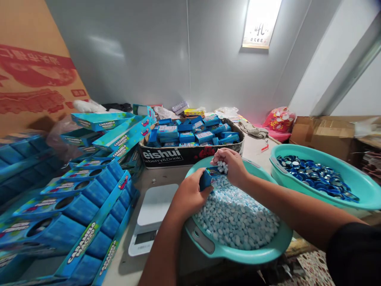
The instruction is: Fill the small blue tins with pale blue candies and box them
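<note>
My left hand (190,194) is closed around a small blue box (208,176), holding it over a teal basin (238,254) full of pale blue and white candies (235,216). My right hand (230,165) is cupped shut on a handful of those candies, right above the box's open top. Both hands hover at the basin's far side.
A white scale (151,222) lies left of the basin. Blue display cartons (89,206) are stacked at the left. A black cardboard tray (178,155) of small blue boxes stands behind. A second teal basin (357,186) with blue caps sits at the right, brown cardboard boxes (324,133) beyond it.
</note>
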A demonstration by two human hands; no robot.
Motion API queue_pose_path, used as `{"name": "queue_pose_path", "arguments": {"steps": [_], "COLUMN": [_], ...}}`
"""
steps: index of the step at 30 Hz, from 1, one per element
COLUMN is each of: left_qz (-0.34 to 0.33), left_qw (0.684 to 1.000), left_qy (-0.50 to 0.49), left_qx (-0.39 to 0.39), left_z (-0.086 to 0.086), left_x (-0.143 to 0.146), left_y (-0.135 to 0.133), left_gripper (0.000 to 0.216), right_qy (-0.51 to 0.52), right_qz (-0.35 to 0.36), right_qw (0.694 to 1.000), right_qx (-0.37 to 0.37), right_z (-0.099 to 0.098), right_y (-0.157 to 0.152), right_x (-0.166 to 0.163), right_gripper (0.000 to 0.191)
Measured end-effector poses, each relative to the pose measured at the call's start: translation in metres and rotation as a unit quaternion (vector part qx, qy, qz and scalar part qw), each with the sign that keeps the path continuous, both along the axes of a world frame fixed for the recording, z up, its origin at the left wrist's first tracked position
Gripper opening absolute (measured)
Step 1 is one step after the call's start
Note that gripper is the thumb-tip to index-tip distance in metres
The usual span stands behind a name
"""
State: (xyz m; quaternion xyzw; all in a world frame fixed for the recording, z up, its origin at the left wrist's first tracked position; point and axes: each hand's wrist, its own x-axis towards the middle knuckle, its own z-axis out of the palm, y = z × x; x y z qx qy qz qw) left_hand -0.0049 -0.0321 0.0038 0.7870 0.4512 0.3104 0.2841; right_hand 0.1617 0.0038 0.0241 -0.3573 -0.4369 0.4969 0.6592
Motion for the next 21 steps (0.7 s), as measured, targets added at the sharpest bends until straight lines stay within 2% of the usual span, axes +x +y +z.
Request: {"name": "queue_pose_path", "arguments": {"steps": [5, 9, 14, 21], "left_qz": [-0.007, -0.021, -0.024, -0.021], "left_qw": [1.0, 0.999, 0.999, 0.999], "left_qy": [-0.01, -0.027, -0.025, -0.03], "left_qx": [0.009, 0.011, 0.019, 0.022], "left_z": [0.0008, 0.0025, 0.0035, 0.0023], "left_x": [-0.0018, -0.0027, -0.0022, -0.0032], "left_y": [-0.0008, -0.002, -0.0035, -0.0024], "left_gripper": [0.043, 0.041, 0.038, 0.032], "right_qy": [-0.028, -0.08, -0.043, -0.077], "right_qz": [0.019, 0.028, 0.028, 0.07], "right_qw": [0.999, 0.995, 0.998, 0.993], "right_qx": [0.009, 0.045, 0.039, 0.058], "right_z": [0.0001, 0.0003, -0.0028, -0.0001], "right_y": [-0.0024, -0.0061, -0.0071, -0.0066], "right_x": [0.0023, 0.003, 0.0013, 0.0013], "right_gripper": [0.014, 0.017, 0.016, 0.035]}}
